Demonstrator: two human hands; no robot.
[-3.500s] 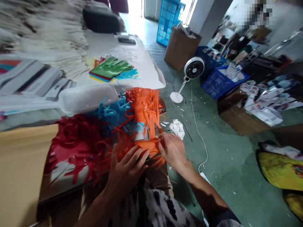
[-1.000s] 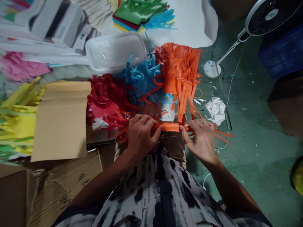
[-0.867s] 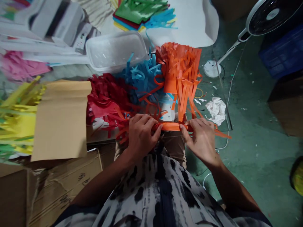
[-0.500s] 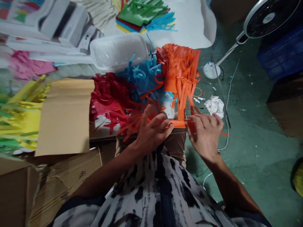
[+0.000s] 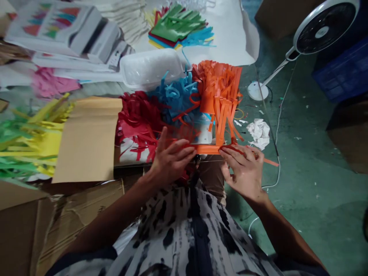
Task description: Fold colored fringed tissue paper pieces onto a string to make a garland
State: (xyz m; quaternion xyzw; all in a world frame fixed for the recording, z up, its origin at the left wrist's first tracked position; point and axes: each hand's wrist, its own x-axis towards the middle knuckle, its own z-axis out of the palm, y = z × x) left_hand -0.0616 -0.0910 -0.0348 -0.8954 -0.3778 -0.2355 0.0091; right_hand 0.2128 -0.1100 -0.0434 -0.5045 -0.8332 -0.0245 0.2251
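Across my lap lies a band of orange fringed paper [image 5: 207, 149], with longer orange fringe [image 5: 220, 92] rising above it. My right hand [image 5: 243, 168] is shut on the band's right part, fingers across it, and a loose end sticks out past the hand. My left hand [image 5: 172, 157] rests at the band's left end, fingers spread and thumb raised. Beyond the hands sit a heap of blue fringed paper [image 5: 178, 97] and a heap of red fringed paper [image 5: 140, 119]. A white and blue cylinder [image 5: 205, 132] shows between the fringes, mostly hidden.
A sheet of tan card [image 5: 86, 140] lies left, beside yellow and green fringes [image 5: 31, 142]. A clear plastic tub [image 5: 151, 69] and stacked green paper [image 5: 178, 27] are ahead. To the right are crumpled white tissue [image 5: 258, 134] and a white fan [image 5: 322, 32] on the green floor.
Both hands have returned to the orange band, the left flatter along it, the right gripping it again. The view has shifted slightly, and the tan card sits further right.
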